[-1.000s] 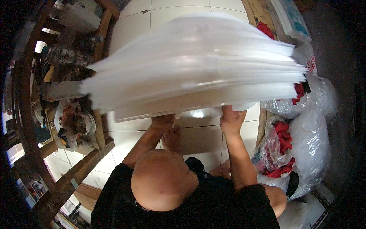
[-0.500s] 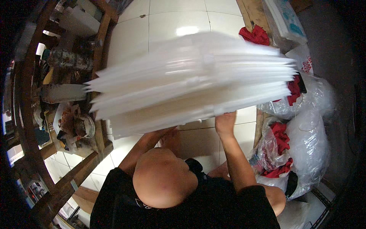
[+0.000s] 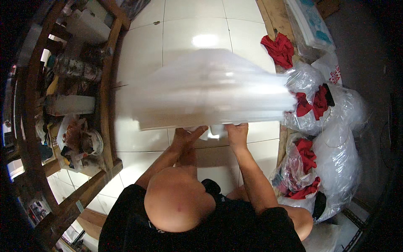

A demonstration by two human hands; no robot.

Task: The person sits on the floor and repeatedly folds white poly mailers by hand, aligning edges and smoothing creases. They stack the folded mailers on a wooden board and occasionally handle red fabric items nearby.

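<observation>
- Where the view begins at the far left, a dark wooden rack (image 3: 108,77) holds a cloudy jar (image 3: 79,69), a pale grey box (image 3: 72,105) and, nearer the person, a plastic bag of brownish contents (image 3: 76,133).
- Beside the rack runs a strip of pale tiled floor (image 3: 138,46), with dark lines between the tiles.
- Left of centre, the left hand (image 3: 184,137) appears to pinch the near edge of the sheet stack (image 3: 214,94), its thumb pointing right; the other fingertips are hidden.
- At centre, the sheet stack spreads in front of both hands, above the floor. It is whitish, translucent and streaked with blur, so single sheets cannot be counted. With both grips on the near edge, the far side could sag or fan out, and inner sheets might slip free if the pinch is too light.
- Right of centre, the right hand (image 3: 238,136) also seems closed on that edge, near the left one; its fingertips are hidden too. Because the grips sit close together, the outer ends might droop or tip.
- At the right, a red cloth (image 3: 280,50) lies near a pile of clear plastic bags (image 3: 340,157), some with red fabric (image 3: 307,152). The stack's right end appears near them, and could snag if swung that way.
</observation>
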